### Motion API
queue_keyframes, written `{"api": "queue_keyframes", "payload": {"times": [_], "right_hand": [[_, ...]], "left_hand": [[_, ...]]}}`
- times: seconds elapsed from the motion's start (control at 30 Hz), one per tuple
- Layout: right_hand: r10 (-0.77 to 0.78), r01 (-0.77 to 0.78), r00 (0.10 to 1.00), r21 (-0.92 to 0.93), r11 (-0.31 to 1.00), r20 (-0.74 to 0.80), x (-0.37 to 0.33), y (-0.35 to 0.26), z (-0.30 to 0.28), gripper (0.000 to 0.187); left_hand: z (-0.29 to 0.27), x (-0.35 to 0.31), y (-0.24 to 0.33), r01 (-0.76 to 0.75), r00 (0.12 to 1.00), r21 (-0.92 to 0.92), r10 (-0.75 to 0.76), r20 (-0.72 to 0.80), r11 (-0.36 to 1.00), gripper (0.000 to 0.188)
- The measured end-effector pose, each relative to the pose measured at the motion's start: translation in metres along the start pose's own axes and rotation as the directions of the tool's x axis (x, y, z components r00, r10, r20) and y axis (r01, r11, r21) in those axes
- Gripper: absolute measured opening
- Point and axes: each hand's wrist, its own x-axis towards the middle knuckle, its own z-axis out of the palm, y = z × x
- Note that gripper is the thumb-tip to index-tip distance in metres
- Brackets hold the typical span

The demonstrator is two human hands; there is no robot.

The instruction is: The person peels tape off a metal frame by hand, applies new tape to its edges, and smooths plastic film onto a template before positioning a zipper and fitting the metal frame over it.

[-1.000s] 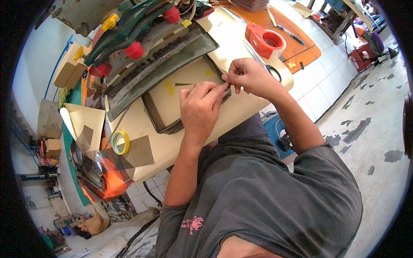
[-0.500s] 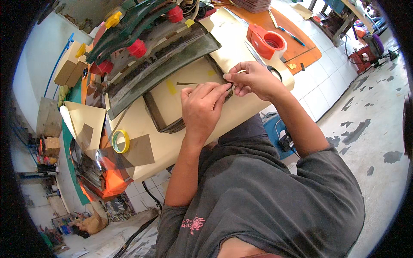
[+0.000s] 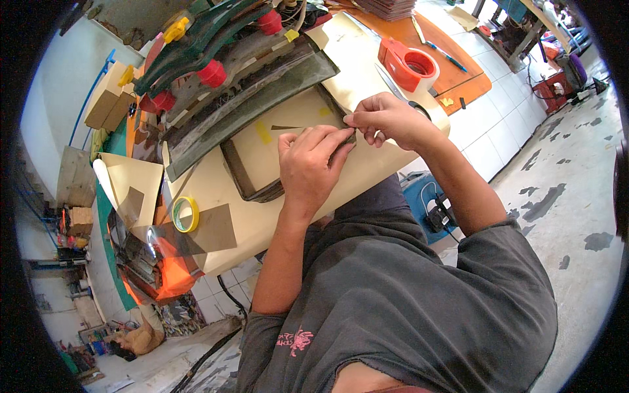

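A dark rectangular frame (image 3: 237, 171) with rounded corners lies on the cream-covered table. My left hand (image 3: 308, 160) bends over its near right side, fingers and thumb closed on the rim. Just right of it, my right hand (image 3: 396, 123) pinches at the frame's right corner, its fingertips almost meeting the left ones. What the right fingertips hold is too small to make out. Inside the frame are a thin dark strip (image 3: 286, 128) and pale yellow tape pieces (image 3: 263, 133). A long dark curved panel (image 3: 252, 112) lies along the frame's far side.
Green clamps (image 3: 196, 49) with red pads stand at the back left. A red tape dispenser (image 3: 391, 60) and scissors (image 3: 389, 82) lie beyond my right hand, near an orange board (image 3: 473, 82) with a blue pen (image 3: 447, 57). A yellow tape roll (image 3: 185, 215) rests on the left.
Both hands keep nearly the same place at the frame's corner, with slight finger movement. The whole view has shifted a little.
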Motion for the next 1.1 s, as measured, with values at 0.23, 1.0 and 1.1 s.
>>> {"api": "queue_keyframes", "payload": {"times": [0.23, 1.0, 1.1], "right_hand": [[-0.184, 0.08, 0.972, -0.538, 0.839, -0.144, -0.004, -0.033, 0.015, 0.021], [-0.061, -0.007, 0.995, -0.658, 0.753, -0.08, -0.01, -0.051, 0.013, 0.057], [-0.049, 0.0, 0.998, -0.715, 0.699, -0.048, -0.005, -0.052, 0.012, 0.053]], "left_hand": [[0.0, 0.0, -0.001, -0.011, 1.0, -0.007, 0.01, -0.005, 1.0, 0.019], [0.002, -0.002, -0.002, -0.015, 1.0, -0.028, 0.015, -0.024, 0.999, 0.014], [0.002, -0.002, -0.003, -0.036, 0.998, -0.039, 0.034, -0.043, 0.999, 0.013]]}}
